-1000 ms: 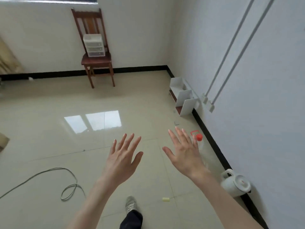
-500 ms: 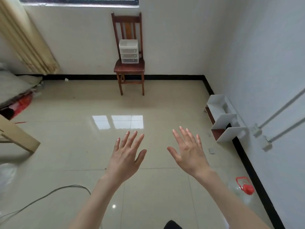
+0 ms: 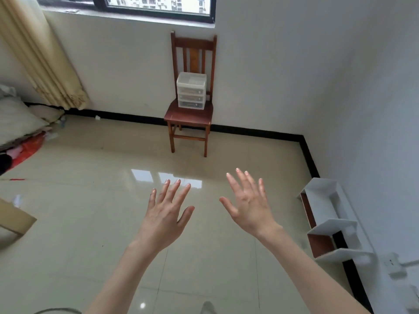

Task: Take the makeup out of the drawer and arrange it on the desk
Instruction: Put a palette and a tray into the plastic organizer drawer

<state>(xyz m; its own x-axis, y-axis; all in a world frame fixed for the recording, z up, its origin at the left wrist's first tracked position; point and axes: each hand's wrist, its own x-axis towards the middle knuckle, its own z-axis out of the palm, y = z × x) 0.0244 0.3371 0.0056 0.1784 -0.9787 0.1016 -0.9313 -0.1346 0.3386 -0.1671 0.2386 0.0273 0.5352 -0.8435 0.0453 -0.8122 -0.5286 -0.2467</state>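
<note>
A small white plastic drawer unit with three translucent drawers stands on the seat of a brown wooden chair against the far wall, under the window. Its drawers look closed; dark contents show faintly through the fronts. My left hand and my right hand are both raised in front of me over the tiled floor, fingers spread and straight, holding nothing. Both hands are well short of the chair. No desk top is in view.
A white shelf unit lies on the floor along the right wall. A beige curtain hangs at the left, with bedding and a red bag below it. A wooden board corner juts in at the left edge.
The view has swung left and come closer to the chair, which now sits larger and near the centre. Both hands stay raised and spread, empty.
</note>
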